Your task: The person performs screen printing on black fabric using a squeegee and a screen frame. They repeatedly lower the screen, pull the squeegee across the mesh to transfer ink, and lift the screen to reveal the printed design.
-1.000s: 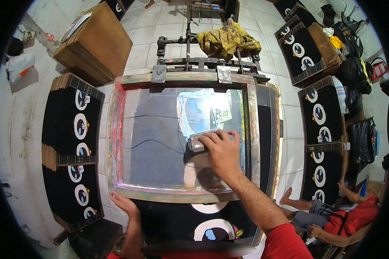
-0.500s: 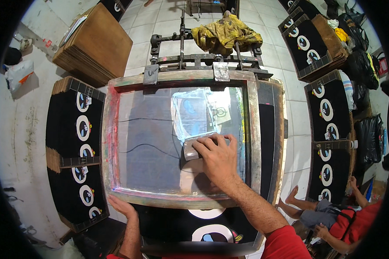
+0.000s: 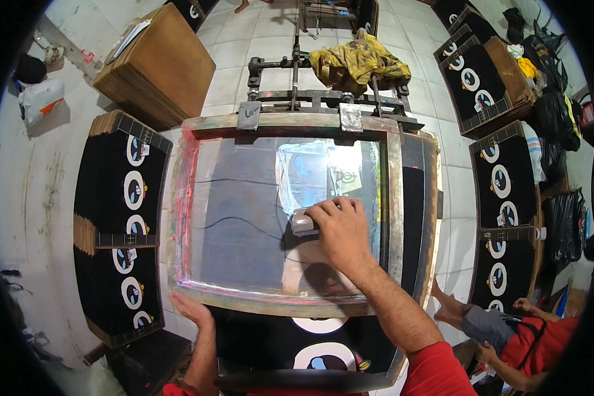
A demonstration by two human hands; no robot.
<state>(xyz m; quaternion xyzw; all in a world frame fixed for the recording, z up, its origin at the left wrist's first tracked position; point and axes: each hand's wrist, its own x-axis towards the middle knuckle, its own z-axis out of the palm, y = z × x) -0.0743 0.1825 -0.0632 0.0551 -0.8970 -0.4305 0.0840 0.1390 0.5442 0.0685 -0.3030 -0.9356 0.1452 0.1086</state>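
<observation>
A: How many frames are there in front of the person?
B: One stained rectangular wooden frame, with a translucent grey mesh stretched across it. Two grey metal plates sit on its far rail.

A: And on the mesh?
B: One pale, blue-edged rectangular patch, right of the middle, and one small grey block resting just at the patch's near edge.

A: What shows past the near rail?
B: One black fabric panel, with two white ring prints partly in view.

A: Count the rest.
B: One crumpled yellow-stained cloth draped over the metal bars beyond the frame, one tall stack of brown boards at upper left, and two stacks of black printed panels down the left side, each showing three white rings. One seated person in a red top is at lower right.

A: Now the hands?
B: Two. The right hand is palm down, its fingers bent over the grey block and clasping it; that forearm slants in from the lower right. The left hand is at the frame's near-left corner, fingers pointing up toward it, forearm rising almost straight. I cannot tell whether it grips the wood.
</observation>
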